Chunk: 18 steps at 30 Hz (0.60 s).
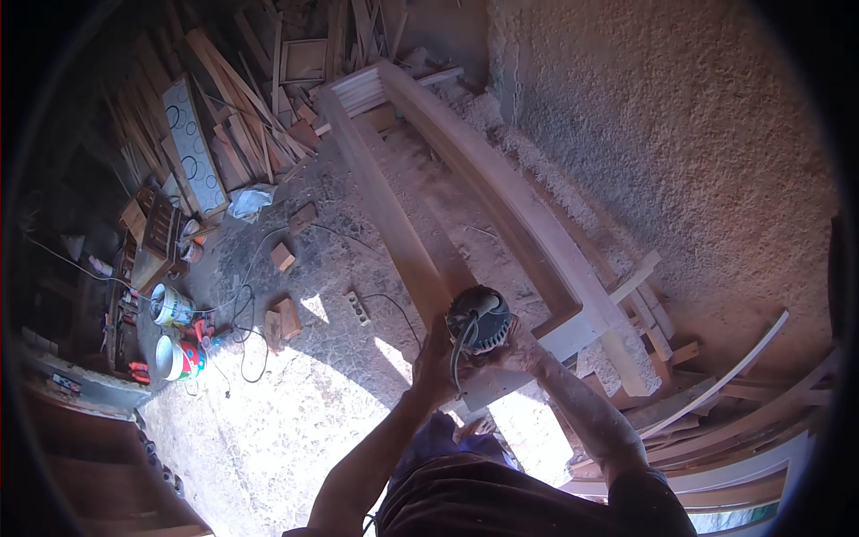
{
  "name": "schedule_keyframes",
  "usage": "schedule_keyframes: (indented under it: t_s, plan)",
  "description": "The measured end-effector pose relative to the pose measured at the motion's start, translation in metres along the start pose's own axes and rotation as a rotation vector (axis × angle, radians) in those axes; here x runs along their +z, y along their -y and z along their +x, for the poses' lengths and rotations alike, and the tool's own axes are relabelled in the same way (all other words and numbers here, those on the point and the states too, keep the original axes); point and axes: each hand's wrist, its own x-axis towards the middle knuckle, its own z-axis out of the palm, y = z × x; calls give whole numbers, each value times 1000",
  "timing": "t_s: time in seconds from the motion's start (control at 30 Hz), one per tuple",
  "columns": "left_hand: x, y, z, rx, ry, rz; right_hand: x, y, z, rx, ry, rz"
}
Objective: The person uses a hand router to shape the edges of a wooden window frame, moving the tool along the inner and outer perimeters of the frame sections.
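Gripping router with both hands, left hand and right hand clamped on sides, tool sitting on near corner of wooden frame. Risking tip-off at edge (cord dangling close, could snag).

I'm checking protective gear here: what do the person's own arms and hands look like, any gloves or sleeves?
Both forearms are bare, with no long sleeves in view. The left hand and right hand wear no gloves. The right forearm looks dusted with pale sawdust. No watch or bands are visible.
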Motion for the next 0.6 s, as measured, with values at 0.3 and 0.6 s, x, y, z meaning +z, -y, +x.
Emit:
schedule_keyframes:
  t_s: [0.3,0.6]
  plan:
    - [23,-35,-33,102,-141,209,-4,-27,-31,157,84,409]
    - [60,-56,-42,-178,-292,66,-35,11,-14,364,327,466]
